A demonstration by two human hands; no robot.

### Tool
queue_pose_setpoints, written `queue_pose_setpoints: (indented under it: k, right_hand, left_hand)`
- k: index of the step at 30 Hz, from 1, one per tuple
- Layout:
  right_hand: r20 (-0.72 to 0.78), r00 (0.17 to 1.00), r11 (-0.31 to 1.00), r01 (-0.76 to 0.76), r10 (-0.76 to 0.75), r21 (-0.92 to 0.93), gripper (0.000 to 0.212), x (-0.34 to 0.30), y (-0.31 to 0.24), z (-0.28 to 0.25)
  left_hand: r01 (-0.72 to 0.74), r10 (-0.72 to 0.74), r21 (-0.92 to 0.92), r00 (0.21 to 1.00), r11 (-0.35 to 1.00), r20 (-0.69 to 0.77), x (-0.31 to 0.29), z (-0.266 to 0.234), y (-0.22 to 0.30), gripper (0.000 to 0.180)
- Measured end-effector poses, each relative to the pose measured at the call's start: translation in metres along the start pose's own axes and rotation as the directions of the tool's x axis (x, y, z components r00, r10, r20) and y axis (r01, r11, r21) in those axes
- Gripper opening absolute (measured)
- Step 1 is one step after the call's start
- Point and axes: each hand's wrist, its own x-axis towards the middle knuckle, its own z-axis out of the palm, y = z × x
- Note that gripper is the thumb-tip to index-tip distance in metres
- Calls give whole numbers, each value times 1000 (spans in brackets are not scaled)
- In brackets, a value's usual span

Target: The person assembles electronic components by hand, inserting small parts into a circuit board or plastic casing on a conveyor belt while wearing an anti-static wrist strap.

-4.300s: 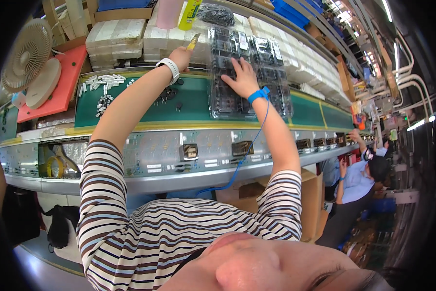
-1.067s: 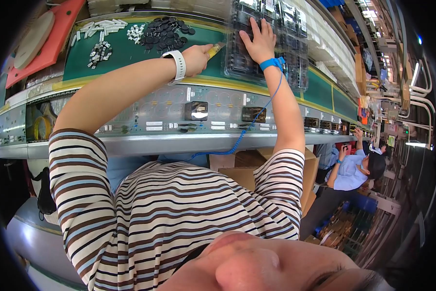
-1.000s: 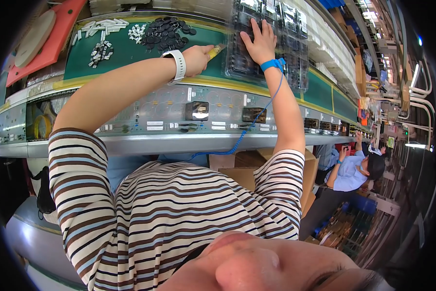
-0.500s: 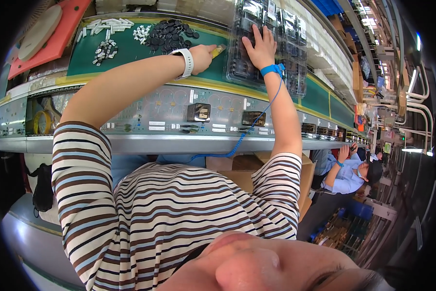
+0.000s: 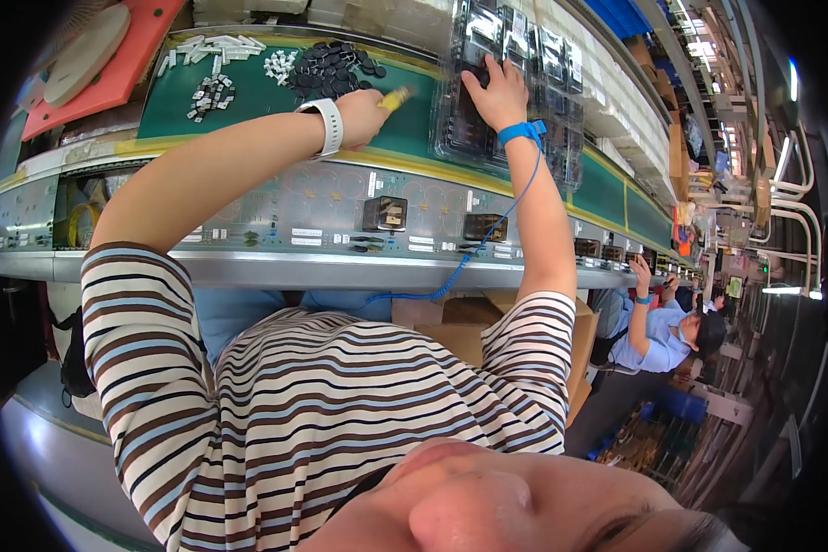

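Observation:
My left hand (image 5: 363,116), wearing a white watch band, is closed around a short yellow-handled tool (image 5: 395,98). The tool's greyish tip is blurred and points right over the green mat (image 5: 294,120). My right hand (image 5: 499,96), with a blue wrist strap, lies fingers apart on a clear plastic tray (image 5: 474,147) that holds black box-shaped components (image 5: 482,37). Beyond my left hand is a pile of black disc components (image 5: 335,64). Small white pieces (image 5: 280,66), long white pieces (image 5: 220,46) and black-and-white parts (image 5: 211,97) lie left of it.
A row of circuit boards (image 5: 326,212) runs along the near metal rail (image 5: 340,271), with a dark boxy component (image 5: 385,213) standing on it. A blue coiled cord (image 5: 451,276) hangs from my wrist strap. A co-worker (image 5: 653,331) sits at the line on the right.
My left hand has drawn back left with the yellow-handled tool, away from the tray. My right hand stays on the tray. The co-worker has raised a hand.

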Motion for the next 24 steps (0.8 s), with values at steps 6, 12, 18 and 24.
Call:
queue_pose_setpoints:
  k: [6,12,18,24]
  right_hand:
    - [251,919,930,-230,305,-288,93,20,-81,-5]
    - [346,857,907,-277,383,-319,91,36,-90,-8]
    - [418,856,917,-144,304,-372,96,49,-71,3]
    - [432,878,959,-90,204,-268,97,48,-77,-21]
  left_hand:
    - [-75,-13,-363,972,929,-234,31,20,-8,19]
    - [-63,-50,-462,972,885,-229,50,41,-7,22]
    - [-33,-150,-647,963,762,-225,67,48,11,22]
    - [3,-85,-724,993,690,-77,97,54,10,14]
